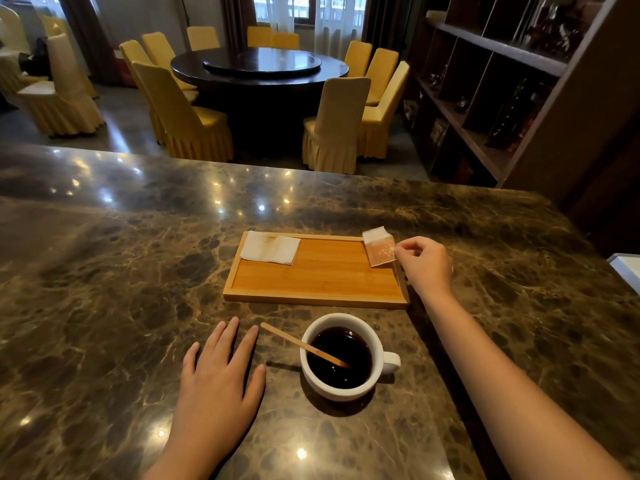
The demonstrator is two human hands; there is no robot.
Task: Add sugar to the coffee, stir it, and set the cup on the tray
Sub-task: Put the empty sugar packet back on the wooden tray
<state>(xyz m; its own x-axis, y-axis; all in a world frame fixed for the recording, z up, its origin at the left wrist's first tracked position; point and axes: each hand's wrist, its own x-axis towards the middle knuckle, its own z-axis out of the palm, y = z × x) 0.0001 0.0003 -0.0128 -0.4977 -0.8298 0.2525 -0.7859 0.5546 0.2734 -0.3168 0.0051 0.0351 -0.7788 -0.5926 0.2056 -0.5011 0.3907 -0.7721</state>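
A white cup [379, 346] of black coffee stands on the marble counter, handle to the right, with a wooden stir stick [284, 336] leaning in it toward the left. Just beyond it lies a bamboo tray [315, 277]. My right hand [426, 265] pinches a small pink and white sugar packet [379, 247] by its corner over the tray's far right corner. My left hand [221, 372] rests flat on the counter left of the cup, fingers spread, holding nothing.
A folded white napkin [270, 248] lies in the tray's far left corner. The counter's far edge [242, 161] drops to a dining room with a round table and yellow chairs. Dark shelving [502, 81] rises at the right. A white object [627, 268] sits at the right edge.
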